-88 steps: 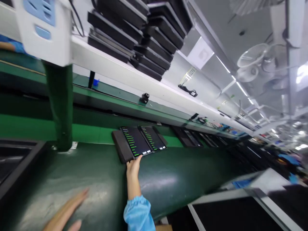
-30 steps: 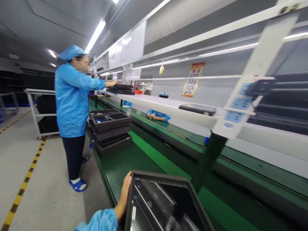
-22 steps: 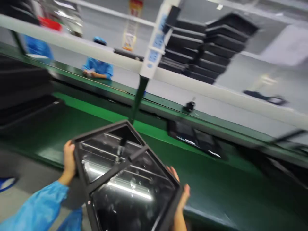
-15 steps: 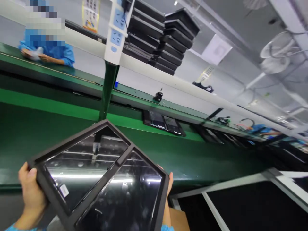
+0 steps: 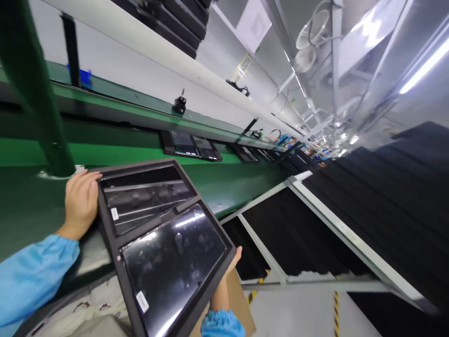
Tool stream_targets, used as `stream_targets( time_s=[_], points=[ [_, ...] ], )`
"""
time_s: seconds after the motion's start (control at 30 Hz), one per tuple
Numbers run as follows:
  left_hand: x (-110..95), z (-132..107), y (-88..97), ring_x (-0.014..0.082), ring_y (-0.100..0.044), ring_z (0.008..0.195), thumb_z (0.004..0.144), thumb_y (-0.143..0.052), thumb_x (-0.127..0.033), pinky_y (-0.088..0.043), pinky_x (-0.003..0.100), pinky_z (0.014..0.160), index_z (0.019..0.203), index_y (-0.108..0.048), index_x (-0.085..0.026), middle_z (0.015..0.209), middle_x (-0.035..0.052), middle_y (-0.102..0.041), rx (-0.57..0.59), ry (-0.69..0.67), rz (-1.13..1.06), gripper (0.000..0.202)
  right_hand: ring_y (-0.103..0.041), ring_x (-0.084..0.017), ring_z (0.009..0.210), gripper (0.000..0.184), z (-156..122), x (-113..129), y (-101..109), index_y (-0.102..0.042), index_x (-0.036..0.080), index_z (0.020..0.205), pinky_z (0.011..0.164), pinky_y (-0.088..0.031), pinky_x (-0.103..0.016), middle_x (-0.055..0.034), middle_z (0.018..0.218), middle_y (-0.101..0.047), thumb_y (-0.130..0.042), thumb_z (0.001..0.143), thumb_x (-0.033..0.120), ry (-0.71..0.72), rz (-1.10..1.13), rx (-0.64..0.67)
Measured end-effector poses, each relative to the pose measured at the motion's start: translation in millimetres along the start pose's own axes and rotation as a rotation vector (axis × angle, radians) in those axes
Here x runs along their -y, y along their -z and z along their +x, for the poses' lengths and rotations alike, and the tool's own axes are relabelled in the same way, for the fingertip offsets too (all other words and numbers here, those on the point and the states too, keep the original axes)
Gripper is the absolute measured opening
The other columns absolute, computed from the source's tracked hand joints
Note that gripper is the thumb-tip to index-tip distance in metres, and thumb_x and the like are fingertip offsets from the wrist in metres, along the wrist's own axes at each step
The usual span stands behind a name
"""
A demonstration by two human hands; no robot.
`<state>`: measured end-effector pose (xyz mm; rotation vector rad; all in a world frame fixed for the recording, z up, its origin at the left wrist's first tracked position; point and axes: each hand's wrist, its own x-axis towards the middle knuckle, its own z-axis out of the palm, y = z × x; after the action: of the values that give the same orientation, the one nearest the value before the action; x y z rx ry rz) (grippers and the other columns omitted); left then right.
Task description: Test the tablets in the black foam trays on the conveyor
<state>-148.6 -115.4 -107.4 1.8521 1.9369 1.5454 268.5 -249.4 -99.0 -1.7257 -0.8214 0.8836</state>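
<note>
We hold the tray (image 5: 140, 230) at an angle in the lower half of the frame, left of centre, with two screens (image 5: 175, 267) in it, each in its own compartment. Our left hand (image 5: 80, 206) clasps the upper left corner, fingers close together over the rim; our right hand (image 5: 228, 270) grips the right corner, most of its fingers hidden. We see tablets (image 5: 184, 143) at upper centre, a post (image 5: 42, 98) at upper left and a carton (image 5: 242, 299) at bottom centre.
</note>
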Motion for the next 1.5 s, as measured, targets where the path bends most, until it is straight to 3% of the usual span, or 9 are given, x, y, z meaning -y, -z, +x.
stream_targets(
  time_s=[0.13, 0.33, 0.47, 0.57, 0.67, 0.87, 1.03, 1.3, 1.5],
  points=[
    [6.5, 67.0, -11.7, 0.0308, -0.049, 0.131, 0.097, -0.020, -0.047, -0.032, 0.047, 0.119, 0.124, -0.060, 0.001, 0.129, 0.0231, -0.061, 0.288, -0.181, 0.079, 0.068, -0.072, -0.035, 0.106, 0.097, -17.6, -24.1, -13.4, -0.066, 0.028, 0.126, 0.090, -0.058, -0.048, -0.0065, 0.108, -0.077, 0.000, 0.082, 0.084, -0.016, 0.069, -0.163],
    [-8.3, 126.7, -23.8, 0.0438, -0.048, 0.117, 0.089, -0.034, -0.057, -0.046, 0.066, 0.093, 0.103, -0.073, -0.009, 0.124, 0.0218, -0.056, 0.523, -0.219, 0.329, 0.064, -0.071, -0.033, 0.107, 0.082, -40.5, -34.0, -18.2, -0.064, 0.030, 0.116, 0.090, -0.057, -0.048, -0.0061, 0.103, -0.077, -0.001, 0.089, 0.075, 0.055, 0.085, -0.199],
    [-21.7, 126.2, -26.4, 0.0447, -0.042, 0.122, 0.091, -0.031, -0.059, -0.045, 0.063, 0.090, 0.108, -0.070, -0.007, 0.125, 0.0230, -0.051, 0.517, -0.180, 0.425, 0.067, -0.067, -0.033, 0.112, 0.068, -17.3, 8.7, 13.3, -0.070, 0.024, 0.093, 0.102, -0.050, -0.048, -0.0086, 0.104, -0.075, -0.028, 0.090, 0.078, 0.137, 0.015, -0.118],
    [-23.4, 121.7, -23.7, 0.0415, -0.040, 0.127, 0.092, -0.022, -0.064, -0.043, 0.058, 0.093, 0.113, -0.069, -0.009, 0.130, 0.0198, -0.050, 0.521, -0.155, 0.424, 0.075, -0.062, -0.029, 0.118, 0.043, 0.8, 58.7, 18.5, -0.070, 0.021, 0.104, 0.111, -0.041, -0.047, -0.0097, 0.115, -0.072, -0.052, 0.095, 0.058, 0.352, -0.165, -0.106],
    [-19.7, 121.5, -21.1, 0.0400, -0.039, 0.127, 0.092, -0.018, -0.065, -0.042, 0.058, 0.097, 0.115, -0.070, -0.013, 0.131, 0.0170, -0.048, 0.539, -0.137, 0.402, 0.077, -0.059, -0.027, 0.124, 0.031, 0.8, 101.7, 6.0, -0.069, 0.024, 0.117, 0.113, -0.041, -0.045, -0.0087, 0.127, -0.067, -0.056, 0.097, 0.045, 0.506, -0.367, 0.167],
    [3.1, 127.8, -27.6, 0.0393, -0.035, 0.126, 0.090, -0.021, -0.066, -0.041, 0.061, 0.102, 0.119, -0.070, -0.023, 0.126, 0.0122, -0.042, 0.573, -0.159, 0.415, 0.072, -0.028, -0.026, 0.152, 0.077, -18.3, 118.1, 18.8, -0.033, 0.032, 0.155, 0.126, -0.024, -0.048, -0.0062, 0.165, -0.029, -0.071, 0.088, 0.029, 0.444, -0.668, 0.711],
    [11.1, 131.0, -33.2, 0.0394, -0.036, 0.123, 0.090, -0.023, -0.067, -0.044, 0.061, 0.098, 0.121, -0.068, -0.025, 0.124, 0.0117, -0.041, 0.570, -0.187, 0.463, 0.070, -0.022, -0.028, 0.154, 0.082, -24.8, 114.2, 36.2, -0.032, 0.031, 0.156, 0.125, -0.025, -0.050, -0.0076, 0.167, -0.021, -0.072, 0.085, 0.023, 0.398, -0.782, 0.735],
    [-2.8, 130.8, -31.5, 0.0428, -0.037, 0.129, 0.092, -0.032, -0.061, -0.035, 0.065, 0.107, 0.111, -0.071, -0.016, 0.131, 0.0168, -0.047, 0.553, -0.194, 0.349, 0.063, -0.065, -0.040, 0.118, 0.102, -19.7, 146.8, 6.9, -0.029, 0.028, 0.158, 0.097, -0.055, -0.052, -0.0220, 0.160, -0.031, -0.082, 0.072, 0.021, 0.564, -1.388, 0.766],
    [26.8, 133.2, -47.7, 0.0270, -0.054, 0.125, 0.100, -0.031, -0.051, -0.045, 0.047, 0.107, 0.138, -0.044, -0.010, 0.136, 0.0171, -0.055, 0.438, 0.023, 0.090, 0.058, -0.067, -0.048, 0.108, 0.113, -20.1, 153.3, -9.4, -0.029, 0.019, 0.158, 0.082, -0.058, -0.055, -0.0342, 0.147, -0.044, -0.092, 0.064, 0.025, 0.777, -1.618, 0.828]
  ],
)
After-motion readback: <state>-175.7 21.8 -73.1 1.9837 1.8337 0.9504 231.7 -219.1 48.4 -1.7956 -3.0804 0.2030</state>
